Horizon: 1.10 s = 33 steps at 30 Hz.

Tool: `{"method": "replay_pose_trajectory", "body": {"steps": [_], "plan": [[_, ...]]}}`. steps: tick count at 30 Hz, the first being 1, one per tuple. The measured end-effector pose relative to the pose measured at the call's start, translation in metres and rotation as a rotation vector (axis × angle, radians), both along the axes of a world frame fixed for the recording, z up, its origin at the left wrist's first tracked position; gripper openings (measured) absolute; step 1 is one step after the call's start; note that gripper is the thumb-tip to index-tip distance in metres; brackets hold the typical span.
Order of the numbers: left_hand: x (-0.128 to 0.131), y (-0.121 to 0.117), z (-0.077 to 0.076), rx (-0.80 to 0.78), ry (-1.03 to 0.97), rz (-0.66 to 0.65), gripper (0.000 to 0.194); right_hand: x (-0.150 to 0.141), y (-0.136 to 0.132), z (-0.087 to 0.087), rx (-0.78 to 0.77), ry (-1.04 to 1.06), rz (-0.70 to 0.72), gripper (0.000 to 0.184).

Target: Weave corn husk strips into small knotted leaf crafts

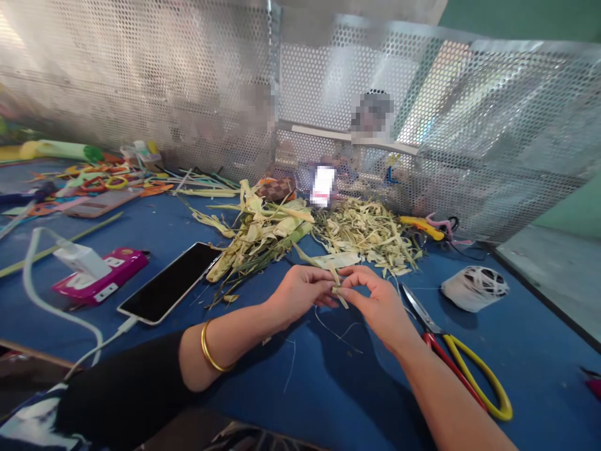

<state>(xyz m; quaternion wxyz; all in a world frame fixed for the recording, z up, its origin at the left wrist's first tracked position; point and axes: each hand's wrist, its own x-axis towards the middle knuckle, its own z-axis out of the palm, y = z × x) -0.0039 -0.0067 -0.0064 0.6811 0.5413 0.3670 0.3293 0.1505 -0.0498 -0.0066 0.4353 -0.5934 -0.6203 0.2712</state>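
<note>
My left hand (305, 289) and my right hand (373, 300) meet at the middle of the blue table, fingertips almost touching. Both are closed in a pinch on a narrow pale green strip (336, 275), which looks like corn husk. One end of it sticks up and another hangs below the fingers; the part between my fingertips is hidden. Just beyond lies a bundle of dry husks (267, 228), with a heap of shredded husk pieces (369, 232) to its right. Beside my right forearm rest large scissors (439, 335) with red and yellow handles.
A wrapped spool of white thread (474, 289) stands at right. To the left lie a phone (171, 282) on a charging cable and a magenta power strip (106, 275). A perforated metal screen (188, 81) closes the back, with a lit phone (323, 186) before it.
</note>
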Motion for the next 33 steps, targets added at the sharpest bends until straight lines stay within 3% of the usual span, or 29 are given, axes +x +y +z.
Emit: {"method": "replay_pose_trajectory", "body": {"steps": [12,33], "plan": [[-0.004,-0.001,0.006,0.105,0.061,-0.072,0.018,0.000,-0.002,-0.002,-0.081,0.149,-0.092,0.017],[-0.005,-0.003,0.012,0.058,0.121,-0.106,0.012,-0.001,-0.001,-0.003,-0.169,0.383,-0.074,0.020]]}}
